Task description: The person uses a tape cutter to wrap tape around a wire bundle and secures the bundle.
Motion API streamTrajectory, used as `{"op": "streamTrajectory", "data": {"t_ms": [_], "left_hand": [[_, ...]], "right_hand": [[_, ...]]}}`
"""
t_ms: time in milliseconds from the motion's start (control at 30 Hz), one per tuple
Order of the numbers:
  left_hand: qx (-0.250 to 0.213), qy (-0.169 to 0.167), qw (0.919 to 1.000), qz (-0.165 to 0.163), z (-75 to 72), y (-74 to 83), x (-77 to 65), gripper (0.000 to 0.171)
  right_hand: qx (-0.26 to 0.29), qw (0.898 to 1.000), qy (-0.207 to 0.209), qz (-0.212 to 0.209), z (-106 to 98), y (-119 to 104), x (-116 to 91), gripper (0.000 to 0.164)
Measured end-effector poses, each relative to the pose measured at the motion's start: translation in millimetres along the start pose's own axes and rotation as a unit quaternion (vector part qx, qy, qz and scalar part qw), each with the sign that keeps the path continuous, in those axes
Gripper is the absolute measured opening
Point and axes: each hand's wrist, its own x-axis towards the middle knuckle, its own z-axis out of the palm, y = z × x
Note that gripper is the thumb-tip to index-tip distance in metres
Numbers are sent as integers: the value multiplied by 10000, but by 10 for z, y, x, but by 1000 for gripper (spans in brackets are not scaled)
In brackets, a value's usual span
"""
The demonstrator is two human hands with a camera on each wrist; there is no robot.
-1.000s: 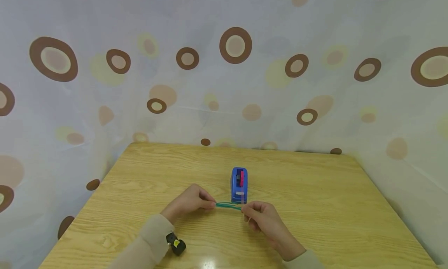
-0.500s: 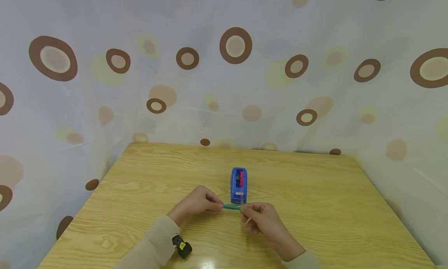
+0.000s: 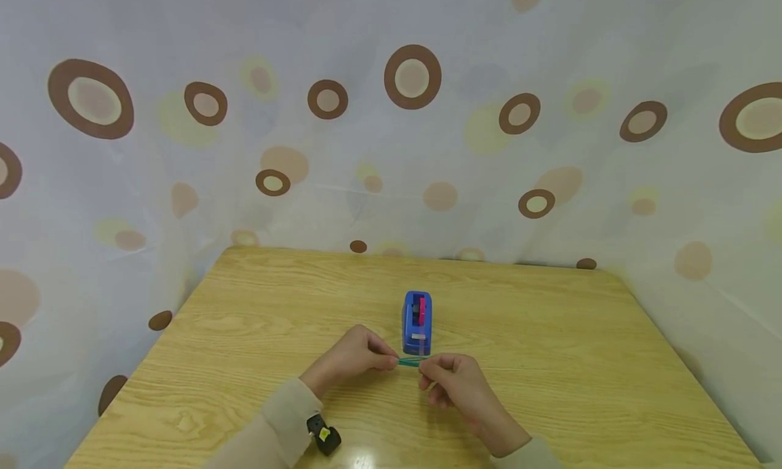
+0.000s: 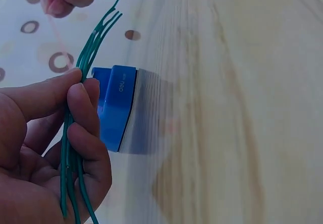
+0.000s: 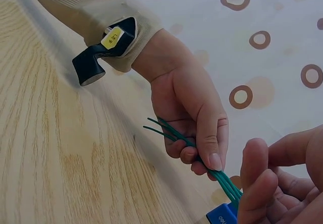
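Dispenser: blue one (image 3: 417, 330), upright on the wooden table (image 3: 275, 286), with a pink roll (image 3: 422, 311) sitting in its top slot and some white lettering on the body.
Wires: a thin green bunch (image 3: 408, 362), held crosswise just off the dispenser's near end, our side of it. The strands overlap too much for us to give a proper count.
Left hand: near side of the dispenser and off to its left (image 3: 357, 357). We've got thumb and index pinching the wires, other fingers curled around them, with loose ends sticking out both ways.
Right hand: near side again, but to the dispenser's right (image 3: 457, 386). Thumb and fingertip are together on the end of the tape, as far as we can see.
Tape: a clear, pinkish strip (image 4: 60, 43) running from the dispenser to the right hand, passing right by the wires. Touching them? Honestly, we can't tell.
Gadget: black with a yellow label (image 3: 324, 434), strapped at the left sleeve (image 3: 282, 418), well nearer to us than the dispenser.
Backdrop: a pale sheet with brown rings (image 3: 391, 143), well behind the dispenser.
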Motion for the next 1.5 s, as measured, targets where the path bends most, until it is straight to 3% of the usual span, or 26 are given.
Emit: {"op": "streamTrajectory", "data": {"t_ms": [600, 767, 1500], "left_hand": [[267, 43, 9993, 251, 159, 57, 68, 8], [138, -51, 9992, 363, 192, 109, 77, 7], [287, 34, 9995, 158, 288, 209, 46, 8]], "right_hand": [[-15, 10000, 3, 14, 16, 23, -17, 27], [-34, 10000, -38, -71, 23, 17, -18, 27], [79, 10000, 18, -19, 7, 25, -28, 26]]}}
